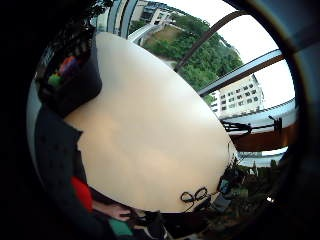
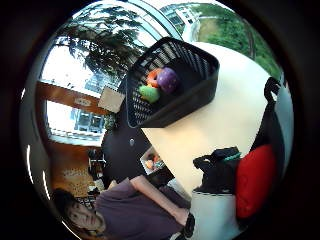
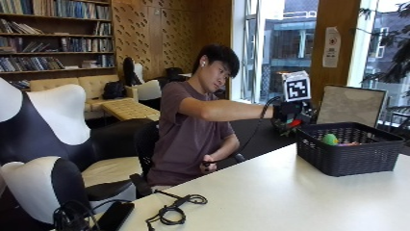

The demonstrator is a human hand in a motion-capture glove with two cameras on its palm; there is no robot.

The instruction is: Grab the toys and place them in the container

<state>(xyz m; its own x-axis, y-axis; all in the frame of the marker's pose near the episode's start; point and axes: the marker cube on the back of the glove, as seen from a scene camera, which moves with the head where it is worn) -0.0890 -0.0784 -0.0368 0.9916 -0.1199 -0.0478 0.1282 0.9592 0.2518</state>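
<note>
— Where the toys, then?

— Mostly in the black basket [image 3: 349, 154] already, near the table's [image 3: 269, 192] far corner by the window: a green toy [image 3: 329, 139] against the near wall, a purple one [image 2: 168, 80] and an orange one [image 2: 153, 76] touching it (the last two plain only from the thumb-side palm view). Probably set at that corner so as to be within one arm's reach.

— And the gloved right hand [image 3: 289, 117]?

— Raised clear of the tabletop, just beside the basket's rim on the seated side — not over the opening yet. Something red [image 2: 255, 180] pressed close against the palm, apparently a toy being carried; red showing under the glove from outside too.

— Fingers curled round it?

— Cannot tell. Fingers hidden in all three views, so hard to say whether gripped or merely close.

— Why held high like that?

— Likely to clear the basket wall before lowering — a guess only.

— Anything else on the table?

— A coil of black cable [image 3: 176, 209] near the front edge, well apart from the basket. Bare hand down by the lap, touching nothing of the task.
</note>
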